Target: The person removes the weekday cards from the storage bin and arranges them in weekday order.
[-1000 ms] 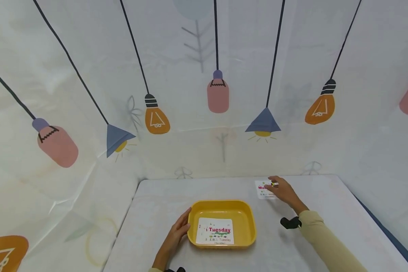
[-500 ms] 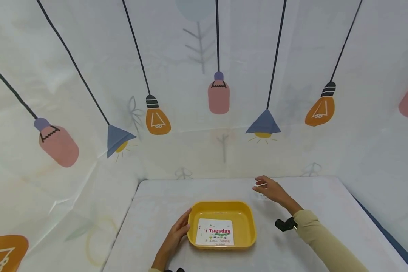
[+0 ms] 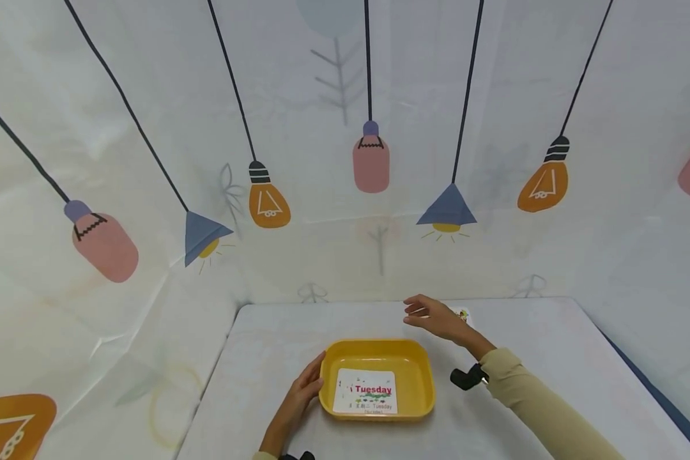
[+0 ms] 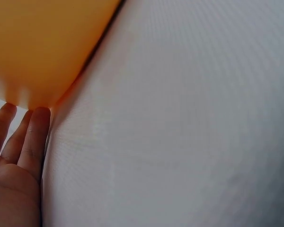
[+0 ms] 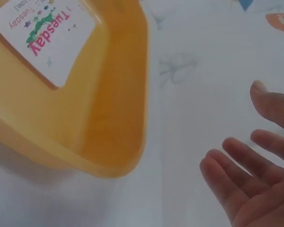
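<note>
A yellow plastic tray (image 3: pixel 414 383) stands on the white table, with a white "Tuesday" card (image 3: pixel 367 395) lying flat inside it. My left hand (image 3: pixel 294 401) touches the tray's left side; in the left wrist view its fingertips (image 4: pixel 39 120) meet the yellow wall and look fairly straight. Behind the tray, over the far part of the table, is my right hand (image 3: pixel 439 321), fingers spread and holding nothing. The right wrist view shows its palm and loose fingers (image 5: pixel 248 175) apart from the tray. Another printed card (image 3: pixel 463 315) lies near the back edge, mostly hidden by the right hand.
The white table (image 3: pixel 552 370) meets a fabric wall (image 3: pixel 322 262) printed with hanging lamps at the back. A similar wall (image 3: pixel 121 332) rises along the left side. Dark wrist cameras (image 3: pixel 467 377) sit on the wrists.
The right hand has moved left across the back of the table, away from the "Monday" card, which stays lying there. The left hand, tray and "Tuesday" card hold their places.
</note>
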Tool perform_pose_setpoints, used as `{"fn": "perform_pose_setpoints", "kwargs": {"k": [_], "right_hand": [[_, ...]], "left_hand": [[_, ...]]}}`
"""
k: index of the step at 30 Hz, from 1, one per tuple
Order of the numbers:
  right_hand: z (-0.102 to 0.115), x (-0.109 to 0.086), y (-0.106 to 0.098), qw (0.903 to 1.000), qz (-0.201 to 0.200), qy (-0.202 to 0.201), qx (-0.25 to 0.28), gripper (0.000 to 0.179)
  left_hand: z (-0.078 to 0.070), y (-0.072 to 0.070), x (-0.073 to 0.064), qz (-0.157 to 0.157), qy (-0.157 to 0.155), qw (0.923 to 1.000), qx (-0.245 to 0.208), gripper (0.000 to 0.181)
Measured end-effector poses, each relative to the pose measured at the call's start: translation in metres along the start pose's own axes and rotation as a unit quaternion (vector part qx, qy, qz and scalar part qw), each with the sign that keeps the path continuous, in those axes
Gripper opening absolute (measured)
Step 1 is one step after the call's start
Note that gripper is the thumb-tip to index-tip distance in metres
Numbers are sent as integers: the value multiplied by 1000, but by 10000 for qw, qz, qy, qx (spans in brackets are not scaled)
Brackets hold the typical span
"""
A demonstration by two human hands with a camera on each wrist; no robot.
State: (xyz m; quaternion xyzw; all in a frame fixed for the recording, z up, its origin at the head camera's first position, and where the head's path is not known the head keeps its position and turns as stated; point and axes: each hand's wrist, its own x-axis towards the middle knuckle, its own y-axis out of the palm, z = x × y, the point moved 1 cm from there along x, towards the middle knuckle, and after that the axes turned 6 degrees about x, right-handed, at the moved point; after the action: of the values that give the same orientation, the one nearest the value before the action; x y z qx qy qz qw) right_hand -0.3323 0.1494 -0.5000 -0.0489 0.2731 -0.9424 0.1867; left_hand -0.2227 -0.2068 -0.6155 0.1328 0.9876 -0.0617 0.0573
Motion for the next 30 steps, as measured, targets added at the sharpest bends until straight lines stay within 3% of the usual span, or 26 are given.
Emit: {"fn": "perform_pose_setpoints", "kwargs": {"k": [8,17,30], "right_hand": [[11,4,14,9955,675,-609,254,36],[13,12,36,9831,1496,-624,855,35],[4,23,67,9696,2209,-602,861,33]], "left_hand": [[4,1,1,2,19,10000,-62,62],[4,-2,-1,-10,-20,10000,-53,62],[5,-1,1,-19,18,10000,-49,61]]}}
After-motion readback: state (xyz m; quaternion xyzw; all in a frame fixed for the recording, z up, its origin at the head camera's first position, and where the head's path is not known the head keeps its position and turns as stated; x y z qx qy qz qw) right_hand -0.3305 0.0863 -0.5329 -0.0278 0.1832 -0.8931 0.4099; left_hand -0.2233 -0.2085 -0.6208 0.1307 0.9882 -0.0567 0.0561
